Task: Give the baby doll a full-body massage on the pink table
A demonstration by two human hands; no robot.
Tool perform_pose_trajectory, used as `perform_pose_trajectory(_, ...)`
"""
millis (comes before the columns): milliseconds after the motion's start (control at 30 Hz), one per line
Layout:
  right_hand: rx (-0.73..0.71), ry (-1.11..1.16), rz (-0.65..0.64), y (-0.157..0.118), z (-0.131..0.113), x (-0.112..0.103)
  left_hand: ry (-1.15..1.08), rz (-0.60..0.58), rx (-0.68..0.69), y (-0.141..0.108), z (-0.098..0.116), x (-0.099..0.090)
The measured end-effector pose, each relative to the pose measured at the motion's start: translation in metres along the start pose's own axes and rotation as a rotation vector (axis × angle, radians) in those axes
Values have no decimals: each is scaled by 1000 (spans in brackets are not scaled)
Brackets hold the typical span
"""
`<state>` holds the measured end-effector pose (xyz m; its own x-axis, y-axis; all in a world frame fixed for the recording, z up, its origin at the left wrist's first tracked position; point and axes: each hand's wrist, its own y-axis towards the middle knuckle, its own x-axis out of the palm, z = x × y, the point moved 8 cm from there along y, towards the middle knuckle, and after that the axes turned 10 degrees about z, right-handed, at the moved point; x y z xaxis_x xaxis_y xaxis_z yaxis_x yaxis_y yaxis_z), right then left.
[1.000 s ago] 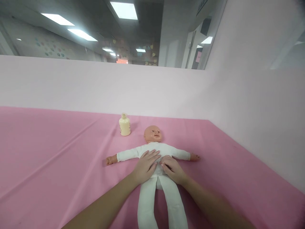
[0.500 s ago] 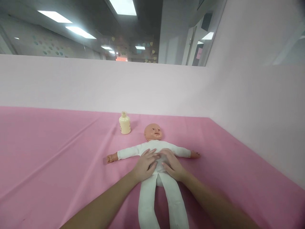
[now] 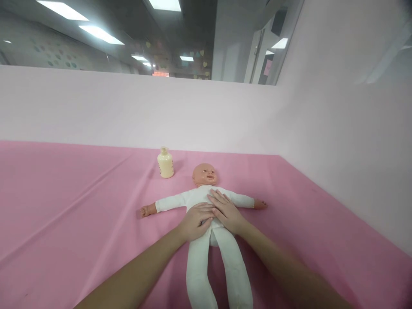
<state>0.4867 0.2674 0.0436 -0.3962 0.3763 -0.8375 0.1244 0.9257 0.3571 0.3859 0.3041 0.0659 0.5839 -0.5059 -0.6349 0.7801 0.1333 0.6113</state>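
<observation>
A baby doll (image 3: pixel 201 195) with a white cloth body lies on its back, arms spread wide, its head away from me and turned slightly right. My left hand (image 3: pixel 197 221) rests on the left side of its belly, fingers extended and pointing right. My right hand (image 3: pixel 227 211) lies flat on the chest and belly, its fingers spread toward the upper left. The fingertips of my left hand meet or nearly meet my right hand at the middle of the torso. Neither hand holds anything.
A pale yellow pump bottle (image 3: pixel 165 164) stands beyond the doll's outstretched arm, left of its head. Pink cloth (image 3: pixel 80 193) with creases covers the surface. A white wall (image 3: pixel 128 111) with a window above runs behind, and another wall rises at the right.
My right hand has moved up on the doll's chest, its fingers now straighter and flatter. My left hand stays on the belly. The whole view has shifted slightly.
</observation>
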Motion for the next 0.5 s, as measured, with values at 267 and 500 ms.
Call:
perform_pose_trajectory(267, 149, -52, 222, -9, 14, -8, 161, 54, -343, -7, -55, -6)
perform_pose_trajectory(500, -112, 2, 284, -9, -13, -26, 183, 229, -425, -15, -59, -17)
